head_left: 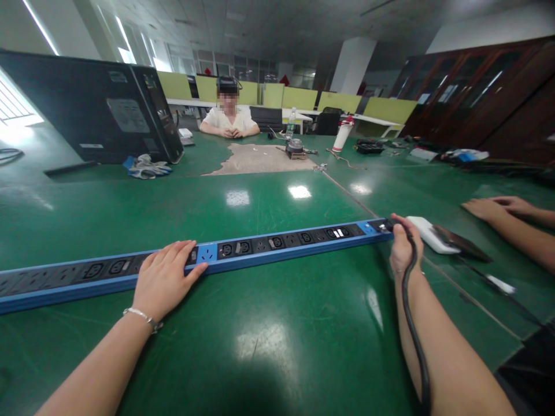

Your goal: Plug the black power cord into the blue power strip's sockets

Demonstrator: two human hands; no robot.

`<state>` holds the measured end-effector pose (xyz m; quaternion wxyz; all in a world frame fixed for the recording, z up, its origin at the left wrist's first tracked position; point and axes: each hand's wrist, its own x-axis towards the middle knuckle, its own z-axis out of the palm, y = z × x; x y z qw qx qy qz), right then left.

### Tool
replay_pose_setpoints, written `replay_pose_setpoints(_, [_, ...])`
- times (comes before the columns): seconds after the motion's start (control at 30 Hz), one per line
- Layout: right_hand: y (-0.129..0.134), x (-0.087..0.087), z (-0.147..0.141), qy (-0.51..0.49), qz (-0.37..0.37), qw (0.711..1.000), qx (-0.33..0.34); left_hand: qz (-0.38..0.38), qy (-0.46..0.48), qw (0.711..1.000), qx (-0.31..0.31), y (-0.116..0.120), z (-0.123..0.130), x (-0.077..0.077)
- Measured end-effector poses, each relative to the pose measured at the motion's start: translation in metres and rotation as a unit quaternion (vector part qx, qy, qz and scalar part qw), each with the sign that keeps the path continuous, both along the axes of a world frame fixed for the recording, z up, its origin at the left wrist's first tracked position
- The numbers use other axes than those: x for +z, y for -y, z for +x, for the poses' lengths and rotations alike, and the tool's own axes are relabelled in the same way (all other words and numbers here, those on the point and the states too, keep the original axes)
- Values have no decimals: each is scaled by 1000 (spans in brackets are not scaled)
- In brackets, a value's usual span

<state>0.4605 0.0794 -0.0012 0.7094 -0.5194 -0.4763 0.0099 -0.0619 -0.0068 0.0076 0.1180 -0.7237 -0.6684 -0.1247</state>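
A long blue and black power strip with rows of sockets lies across the green table, running off the left edge of the view. My left hand rests over it, fingers across the top and thumb along the near side, gripping it. At the strip's right end, my right hand is closed around the base of the thick black cable. From there the cable hangs over my right wrist and forearm toward me. The far-side fingers of my right hand are partly hidden.
A black computer tower stands at the left, work gloves before it. Another person's hands rest at the right, near a white box and a dark phone-like slab. Across the table sits a person. A white cup stands farther back.
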Motion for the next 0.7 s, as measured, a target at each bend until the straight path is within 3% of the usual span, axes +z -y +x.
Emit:
replay_pose_setpoints(0.23, [-8, -17, 5, 74, -87, 993, 34, -1, 1, 1000, -1, 0, 0, 0])
replay_pose_setpoints(0.5, [-12, -5, 3, 171, -174, 970, 21, -5, -11, 1000, 3, 0, -1, -1])
replay_pose_setpoints(0.7, [-11, -7, 3, 191, -176, 966, 7, -14, -17, 1000, 5, 0, 0, 1])
